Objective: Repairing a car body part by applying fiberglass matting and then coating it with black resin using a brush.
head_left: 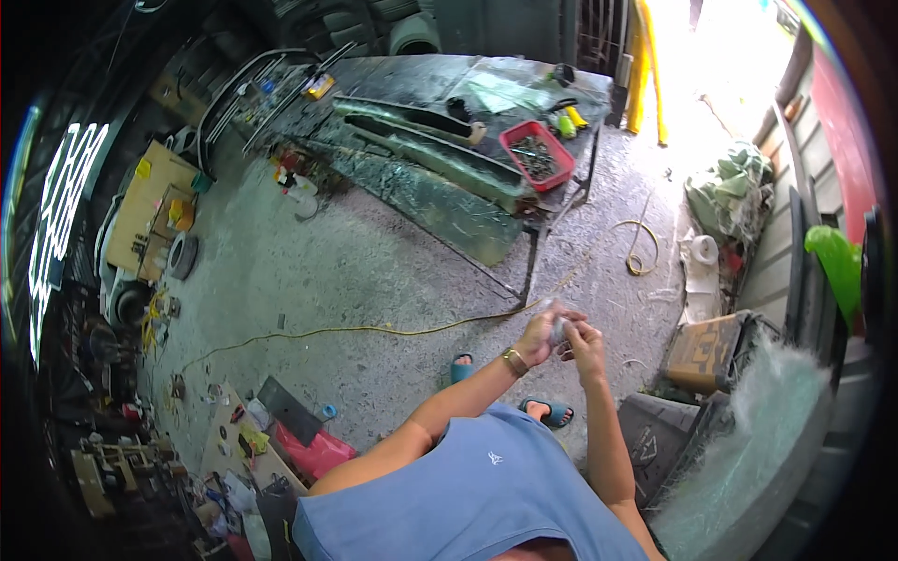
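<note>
A small pale thing [558, 331] is in front of the blue shirt [430, 486]
The left hand [537, 338] and the right hand [587, 350] both grip it with bent fingers, above the grey floor [346, 271]; its exact kind I cannot tell

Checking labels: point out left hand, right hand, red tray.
Left hand [536, 338], head view: middle of hand.
Right hand [587, 349], head view: middle of hand.
Red tray [556, 179], head view: near-side wall.

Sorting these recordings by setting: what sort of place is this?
Probably a workshop: a grimy worktable, a red tray of small metal pieces on it, and a yellow cord trailing across the floor.
</note>
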Demonstrator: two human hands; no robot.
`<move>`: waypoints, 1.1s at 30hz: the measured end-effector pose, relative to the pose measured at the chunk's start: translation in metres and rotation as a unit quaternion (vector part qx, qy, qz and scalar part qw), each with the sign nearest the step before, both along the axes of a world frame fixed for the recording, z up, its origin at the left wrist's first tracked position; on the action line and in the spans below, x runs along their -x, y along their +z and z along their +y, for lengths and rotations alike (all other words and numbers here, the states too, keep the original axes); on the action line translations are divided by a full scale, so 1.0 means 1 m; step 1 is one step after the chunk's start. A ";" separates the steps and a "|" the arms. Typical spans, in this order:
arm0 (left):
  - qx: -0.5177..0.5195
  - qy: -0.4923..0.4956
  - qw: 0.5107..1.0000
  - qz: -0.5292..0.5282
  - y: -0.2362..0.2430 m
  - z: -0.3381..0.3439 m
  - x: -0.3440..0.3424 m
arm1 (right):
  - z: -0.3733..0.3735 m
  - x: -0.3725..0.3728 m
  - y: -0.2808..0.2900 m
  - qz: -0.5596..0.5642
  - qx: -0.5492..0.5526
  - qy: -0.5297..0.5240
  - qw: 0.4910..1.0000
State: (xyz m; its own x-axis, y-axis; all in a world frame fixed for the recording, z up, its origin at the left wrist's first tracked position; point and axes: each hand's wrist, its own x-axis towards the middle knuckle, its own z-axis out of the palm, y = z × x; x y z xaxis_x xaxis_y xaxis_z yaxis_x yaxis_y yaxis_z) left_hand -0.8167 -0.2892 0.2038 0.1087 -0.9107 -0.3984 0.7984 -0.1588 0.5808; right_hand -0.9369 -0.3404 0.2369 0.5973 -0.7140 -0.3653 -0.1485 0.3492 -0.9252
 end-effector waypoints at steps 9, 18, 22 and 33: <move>-0.056 0.316 0.940 -0.119 -0.008 0.138 -0.277 | 0.082 -0.234 0.020 -0.040 0.083 0.044 0.995; 0.021 0.331 0.934 -0.136 0.020 0.226 -0.422 | 0.187 -0.464 0.013 0.038 0.253 0.155 0.954; 0.031 0.380 0.923 -0.056 0.023 0.246 -0.481 | 0.206 -0.538 -0.008 -0.016 0.194 0.255 0.947; -0.091 0.441 0.883 -0.132 -0.001 0.259 -0.713 | 0.173 -0.742 -0.001 -0.069 0.097 0.185 0.975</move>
State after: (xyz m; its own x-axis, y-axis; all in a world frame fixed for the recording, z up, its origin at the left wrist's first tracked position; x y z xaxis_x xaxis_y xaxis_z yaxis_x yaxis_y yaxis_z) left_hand -0.1033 -0.0303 0.2025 0.8553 -0.3477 -0.3842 0.4980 0.3470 0.7947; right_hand -0.1952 -0.1676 0.2364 0.8611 -0.4883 -0.1417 -0.0996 0.1114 -0.9888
